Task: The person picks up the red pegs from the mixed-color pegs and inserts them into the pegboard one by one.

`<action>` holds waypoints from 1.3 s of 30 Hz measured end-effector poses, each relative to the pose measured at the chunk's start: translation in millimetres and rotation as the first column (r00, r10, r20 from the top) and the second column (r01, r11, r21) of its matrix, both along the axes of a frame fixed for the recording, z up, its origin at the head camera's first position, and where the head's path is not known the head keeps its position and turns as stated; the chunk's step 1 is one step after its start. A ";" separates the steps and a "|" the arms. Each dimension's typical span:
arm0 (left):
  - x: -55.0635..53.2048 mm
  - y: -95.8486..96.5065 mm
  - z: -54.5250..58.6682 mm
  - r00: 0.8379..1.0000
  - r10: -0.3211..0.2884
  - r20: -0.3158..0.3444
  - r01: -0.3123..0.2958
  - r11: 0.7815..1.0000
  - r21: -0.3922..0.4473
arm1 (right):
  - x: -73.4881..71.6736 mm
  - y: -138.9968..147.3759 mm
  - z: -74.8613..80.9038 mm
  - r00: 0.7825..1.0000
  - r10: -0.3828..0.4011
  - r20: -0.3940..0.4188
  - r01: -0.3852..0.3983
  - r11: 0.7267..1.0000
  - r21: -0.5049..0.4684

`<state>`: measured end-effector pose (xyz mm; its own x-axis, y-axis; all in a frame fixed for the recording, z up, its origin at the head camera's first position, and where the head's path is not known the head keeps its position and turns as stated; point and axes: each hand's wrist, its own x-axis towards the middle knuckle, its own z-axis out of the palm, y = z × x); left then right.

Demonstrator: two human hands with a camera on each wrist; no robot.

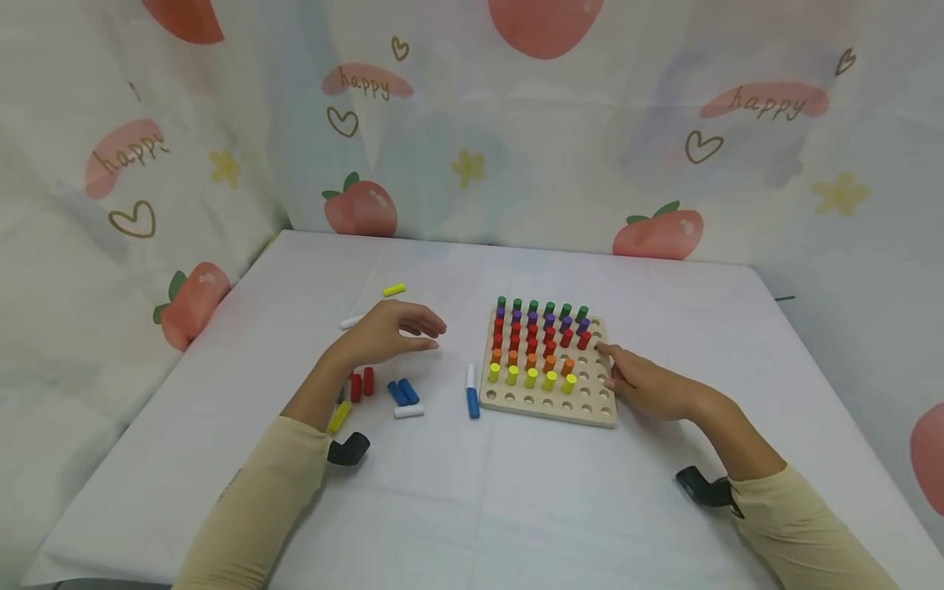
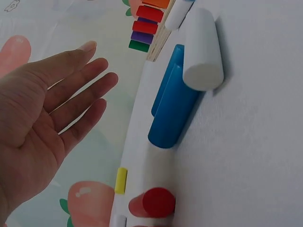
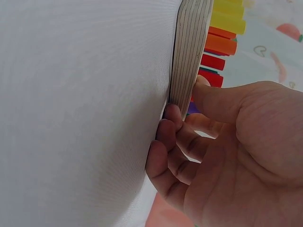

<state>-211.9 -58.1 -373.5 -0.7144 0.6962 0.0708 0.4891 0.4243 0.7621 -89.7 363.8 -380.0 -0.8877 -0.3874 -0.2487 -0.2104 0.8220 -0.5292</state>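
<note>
A wooden pegboard holds upright rows of green, purple, red, orange and yellow pegs. At its right edge my right hand grips it, with the thumb on the top face and curled fingers low against the side. My left hand hovers above the table left of the board, fingers loosely bent and nothing in them. Two blue pegs and a white peg lie below that hand. Red pegs stand beside its wrist.
Between the left hand and the board lie a white peg and a blue peg. Farther back are a yellow peg and a white peg. Another yellow peg sits by the left sleeve. A printed curtain hangs behind the table.
</note>
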 end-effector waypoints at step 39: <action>19.4 -99.8 -34.3 0.977 0.191 0.090 -0.183 0.979 -0.088 | -1.8 -1.4 -0.8 1.000 -0.015 0.007 0.015 1.000 -0.013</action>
